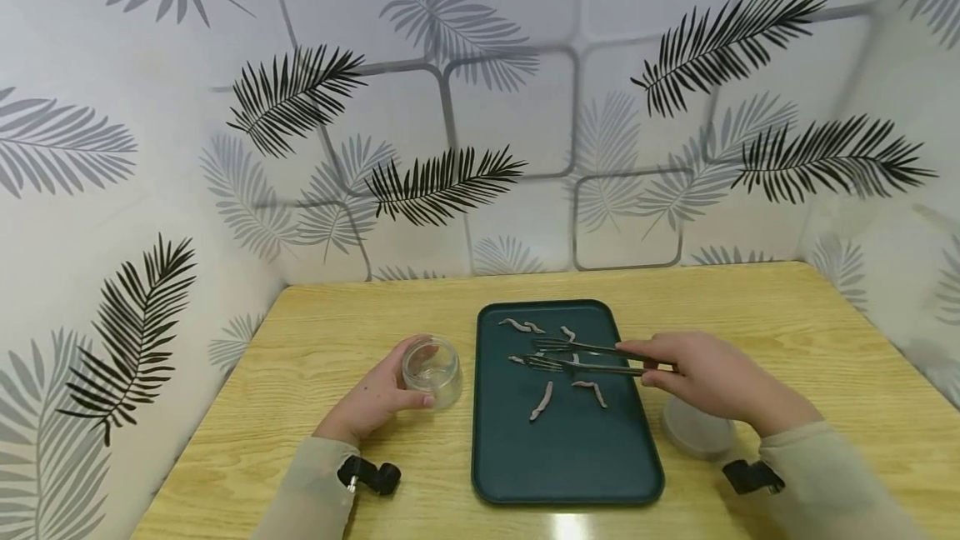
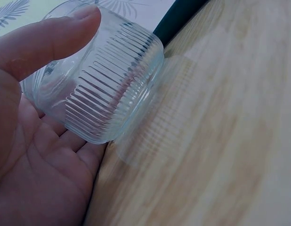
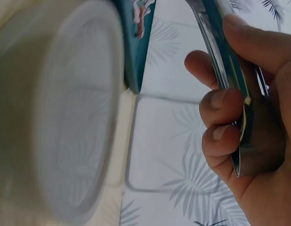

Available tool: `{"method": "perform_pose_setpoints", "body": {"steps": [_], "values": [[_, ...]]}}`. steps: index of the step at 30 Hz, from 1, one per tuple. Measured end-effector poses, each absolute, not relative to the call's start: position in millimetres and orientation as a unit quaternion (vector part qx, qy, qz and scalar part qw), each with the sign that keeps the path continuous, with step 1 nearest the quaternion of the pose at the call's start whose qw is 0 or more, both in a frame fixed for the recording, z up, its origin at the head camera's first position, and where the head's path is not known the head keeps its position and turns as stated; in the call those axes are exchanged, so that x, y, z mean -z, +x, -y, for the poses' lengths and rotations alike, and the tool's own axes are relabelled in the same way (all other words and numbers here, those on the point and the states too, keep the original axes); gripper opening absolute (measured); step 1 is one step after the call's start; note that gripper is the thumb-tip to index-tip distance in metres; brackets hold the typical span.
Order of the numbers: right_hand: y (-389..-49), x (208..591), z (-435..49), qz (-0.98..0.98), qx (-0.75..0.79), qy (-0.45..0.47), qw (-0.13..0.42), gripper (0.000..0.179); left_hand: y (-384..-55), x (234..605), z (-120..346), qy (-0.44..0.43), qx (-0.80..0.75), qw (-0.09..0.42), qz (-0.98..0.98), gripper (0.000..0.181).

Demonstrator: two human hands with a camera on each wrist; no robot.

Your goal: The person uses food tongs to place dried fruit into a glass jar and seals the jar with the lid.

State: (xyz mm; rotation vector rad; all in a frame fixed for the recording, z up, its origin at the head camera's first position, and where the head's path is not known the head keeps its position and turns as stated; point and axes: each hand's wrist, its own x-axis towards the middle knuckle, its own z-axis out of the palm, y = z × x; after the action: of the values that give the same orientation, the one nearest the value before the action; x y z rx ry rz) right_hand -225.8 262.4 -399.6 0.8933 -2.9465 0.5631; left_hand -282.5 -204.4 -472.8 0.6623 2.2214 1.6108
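In the head view my left hand (image 1: 375,398) holds a clear glass jar (image 1: 442,386) at the left of a dark green tray (image 1: 562,473). Thumb and fingers wrap its sides; the left wrist view shows the jar's ribbed wall (image 2: 112,80) close over the wood. My right hand (image 1: 712,369) grips metal tongs (image 1: 611,370) by their rear end, and the right wrist view shows fingers curled round the handle (image 3: 261,146). The two fork-like tips are spread over the tray, among several greyish strips (image 1: 542,402). A small strip piece (image 1: 516,359) lies by the lower tip.
A round, pale container (image 1: 697,432) with a translucent top stands right of the tray, partly under my right hand; its top (image 3: 82,113) looms large in the right wrist view. The wooden table (image 1: 375,315) meets a leaf-patterned wall (image 1: 510,215) at the back.
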Motion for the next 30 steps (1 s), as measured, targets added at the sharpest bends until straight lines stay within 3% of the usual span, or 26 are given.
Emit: {"method": "perform_pose_setpoints", "body": {"steps": [30], "values": [[-221, 410, -283, 0.913, -0.218, 0.336, -0.073, 0.043, -282, 473, 205, 0.229, -0.553, 0.157, -0.785, 0.088]]}}
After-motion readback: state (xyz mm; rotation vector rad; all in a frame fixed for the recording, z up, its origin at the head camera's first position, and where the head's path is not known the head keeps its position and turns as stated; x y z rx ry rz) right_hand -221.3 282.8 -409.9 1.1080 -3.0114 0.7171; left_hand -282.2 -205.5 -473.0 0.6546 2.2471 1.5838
